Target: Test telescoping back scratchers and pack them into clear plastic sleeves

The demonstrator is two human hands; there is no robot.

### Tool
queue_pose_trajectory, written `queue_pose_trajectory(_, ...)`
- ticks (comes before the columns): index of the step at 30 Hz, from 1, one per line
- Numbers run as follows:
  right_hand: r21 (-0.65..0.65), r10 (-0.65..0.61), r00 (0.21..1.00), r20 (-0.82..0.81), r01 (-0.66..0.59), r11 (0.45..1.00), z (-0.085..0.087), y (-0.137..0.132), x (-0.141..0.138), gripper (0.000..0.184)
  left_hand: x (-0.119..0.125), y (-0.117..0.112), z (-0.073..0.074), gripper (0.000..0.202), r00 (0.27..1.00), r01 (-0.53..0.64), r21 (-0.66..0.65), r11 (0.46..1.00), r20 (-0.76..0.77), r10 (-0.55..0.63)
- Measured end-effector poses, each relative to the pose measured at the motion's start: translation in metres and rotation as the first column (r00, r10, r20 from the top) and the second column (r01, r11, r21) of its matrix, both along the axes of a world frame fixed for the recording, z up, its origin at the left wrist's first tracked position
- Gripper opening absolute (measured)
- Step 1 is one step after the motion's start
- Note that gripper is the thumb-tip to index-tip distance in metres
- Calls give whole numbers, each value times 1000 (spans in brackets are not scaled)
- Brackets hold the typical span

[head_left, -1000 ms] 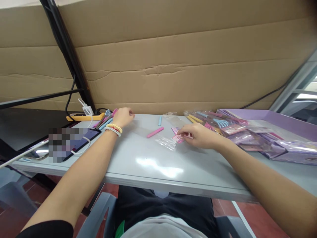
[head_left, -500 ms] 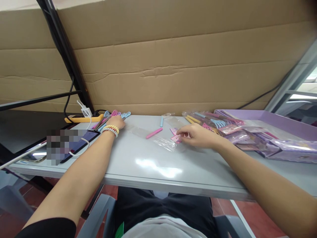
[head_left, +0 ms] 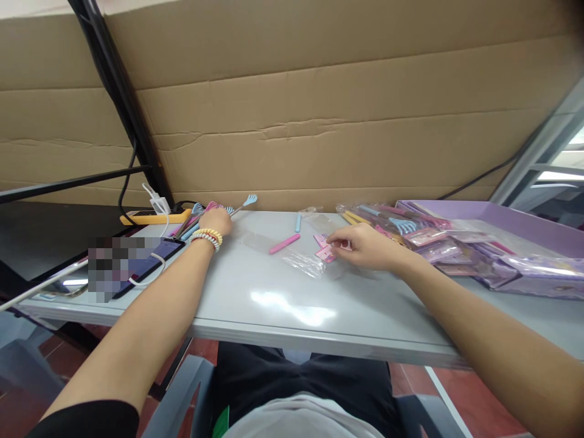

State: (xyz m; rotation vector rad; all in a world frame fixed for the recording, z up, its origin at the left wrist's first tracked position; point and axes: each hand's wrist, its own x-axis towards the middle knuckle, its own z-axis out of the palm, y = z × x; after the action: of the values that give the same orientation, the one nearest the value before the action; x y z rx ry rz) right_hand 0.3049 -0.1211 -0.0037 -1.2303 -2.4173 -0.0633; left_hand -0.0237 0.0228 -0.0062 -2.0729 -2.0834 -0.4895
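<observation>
My left hand, with coiled bands at the wrist, is closed at the back left around a back scratcher whose light blue claw head sticks out to the right, raised off the table. Beneath and beside that hand lies a bunch of pink and blue back scratchers, partly covered by it. Over small pink cards at the middle, my right hand is closed, fingertips pinching the edge of one. Left of the cards are a pink handle, a short light blue handle and a clear plastic bag.
Bagged back scratchers lie at the right, beside a purple box with packaged pieces over its edge. To the left are a phone with a white cable and a yellow power strip. A cardboard wall stands behind the table.
The blue-headed back scratcher at my left hand has been drawn out of the bunch, its claw now higher and farther right. My right hand has hardly moved.
</observation>
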Motion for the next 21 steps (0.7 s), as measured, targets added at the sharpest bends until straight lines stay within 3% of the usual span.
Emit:
queue_pose_trajectory(2,44,-9,999,-45,11,999,0,0,0,24,11,-7,7,30,999,48,92,995,0,-48)
queue_pose_trajectory(4,63,-13,997,-78,18,998,1,0,0,25,27,-20,12,28,974,212,208,955,38,-224)
queue_pose_trajectory(6,40,-22,995,-94,25,999,1,-1,-2,28,46,-38,14,23,861,467,287,836,66,-504)
queue_pose_trajectory(8,-40,-34,994,-106,30,999,1,-2,-5,35,67,-59,13,19,699,667,303,681,62,-712)
queue_pose_trajectory(11,-158,15,983,-183,-45,986,1,-5,-12,48,95,-91,9,20,463,857,260,445,-8,-886)
queue_pose_trajectory(13,-169,121,962,-245,-165,972,1,-7,-17,49,106,-105,7,24,378,901,250,356,-46,-925)
queue_pose_trajectory(15,-161,210,935,-286,-263,951,0,-9,-21,52,111,-112,6,27,350,911,248,328,-46,-936)
queue_pose_trajectory(17,-175,216,918,-333,-286,942,-1,-9,-23,58,112,-111,7,28,353,907,256,333,-34,-935)
queue_pose_trajectory(19,-176,157,911,-381,-238,955,-3,-7,-21,61,110,-105,6,32,386,890,271,366,-24,-922)
queue_pose_trajectory(21,-118,61,913,-404,-118,986,-3,-5,-16,59,108,-97,5,42,456,861,265,435,-20,-890)
